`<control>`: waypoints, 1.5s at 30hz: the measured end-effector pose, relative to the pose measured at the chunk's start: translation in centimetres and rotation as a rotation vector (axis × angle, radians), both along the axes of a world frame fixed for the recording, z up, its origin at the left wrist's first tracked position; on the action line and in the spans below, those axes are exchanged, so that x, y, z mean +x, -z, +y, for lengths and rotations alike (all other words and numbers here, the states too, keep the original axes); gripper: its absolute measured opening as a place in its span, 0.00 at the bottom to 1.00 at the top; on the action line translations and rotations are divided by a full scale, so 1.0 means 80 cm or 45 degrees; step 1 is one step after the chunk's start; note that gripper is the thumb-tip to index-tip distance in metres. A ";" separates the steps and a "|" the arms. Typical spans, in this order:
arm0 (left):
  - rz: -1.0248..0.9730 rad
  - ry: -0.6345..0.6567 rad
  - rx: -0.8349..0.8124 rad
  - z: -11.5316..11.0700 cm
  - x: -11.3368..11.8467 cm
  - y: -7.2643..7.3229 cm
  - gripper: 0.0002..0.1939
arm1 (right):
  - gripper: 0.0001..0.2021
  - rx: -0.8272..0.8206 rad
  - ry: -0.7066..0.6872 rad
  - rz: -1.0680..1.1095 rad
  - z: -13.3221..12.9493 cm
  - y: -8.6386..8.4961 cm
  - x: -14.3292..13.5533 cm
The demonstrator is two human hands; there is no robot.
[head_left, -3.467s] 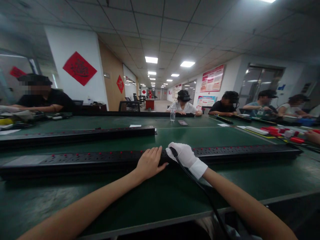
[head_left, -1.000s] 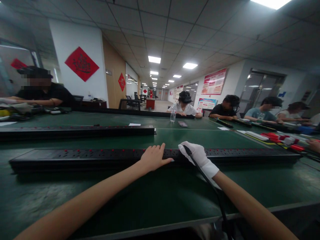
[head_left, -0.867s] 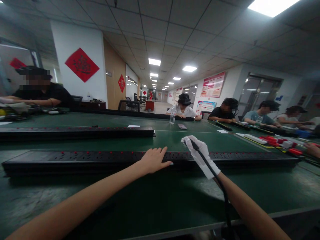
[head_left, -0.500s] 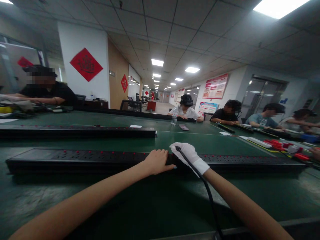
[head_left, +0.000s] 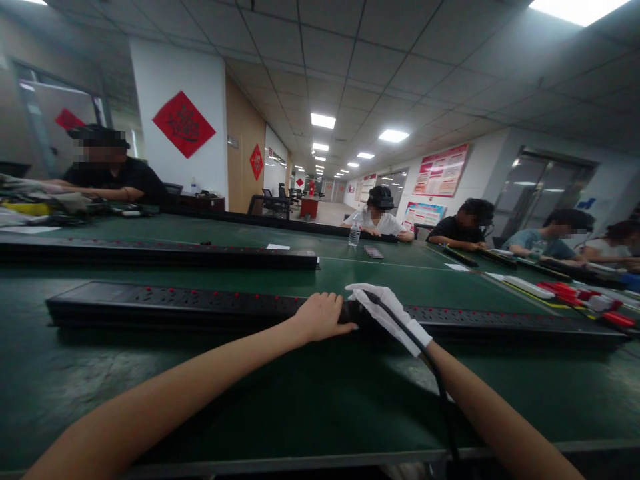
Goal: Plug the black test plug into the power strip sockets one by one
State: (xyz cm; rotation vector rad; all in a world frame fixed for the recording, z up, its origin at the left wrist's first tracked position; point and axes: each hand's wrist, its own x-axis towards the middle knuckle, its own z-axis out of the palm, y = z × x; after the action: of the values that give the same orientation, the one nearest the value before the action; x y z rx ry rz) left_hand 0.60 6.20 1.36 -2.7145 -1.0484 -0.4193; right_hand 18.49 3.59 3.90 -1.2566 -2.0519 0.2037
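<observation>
A long black power strip (head_left: 190,303) with a row of red buttons lies across the table before me. My left hand (head_left: 323,317), bare, is wrapped over its middle, fingers on the far edge and thumb on the near side. Just to the right, my right hand (head_left: 383,310) wears a white glove and is closed around the end of a black cable (head_left: 435,373) at the strip. The cable runs over the glove and along my forearm toward the table's front edge. What is on the cable's end is mostly hidden by the glove.
A second black power strip (head_left: 160,253) lies behind at left. Beyond stand a water bottle (head_left: 354,233) and paper slips (head_left: 277,247). Red and white parts (head_left: 575,293) lie at right. Several people sit around the green table (head_left: 240,413).
The view has shifted slightly, so the scene sits further right. Both hands stay at the middle of the strip; my gloved hand tilts a little more, fingers straighter.
</observation>
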 end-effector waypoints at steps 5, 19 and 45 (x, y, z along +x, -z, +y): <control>-0.023 0.015 -0.026 -0.001 -0.001 -0.001 0.35 | 0.18 -0.094 -0.095 0.123 0.006 0.003 0.014; 0.001 -0.011 -0.004 -0.001 0.001 0.000 0.34 | 0.13 0.189 0.245 -0.324 -0.003 0.019 -0.018; 0.027 0.018 0.093 0.003 0.001 0.012 0.35 | 0.12 0.172 0.290 -0.322 -0.016 0.018 -0.016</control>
State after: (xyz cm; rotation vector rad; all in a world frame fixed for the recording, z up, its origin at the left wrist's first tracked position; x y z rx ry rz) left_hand 0.65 6.40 0.37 -2.6575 -0.9889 -0.4220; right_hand 17.23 2.28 2.46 -1.4775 -2.0688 -0.2057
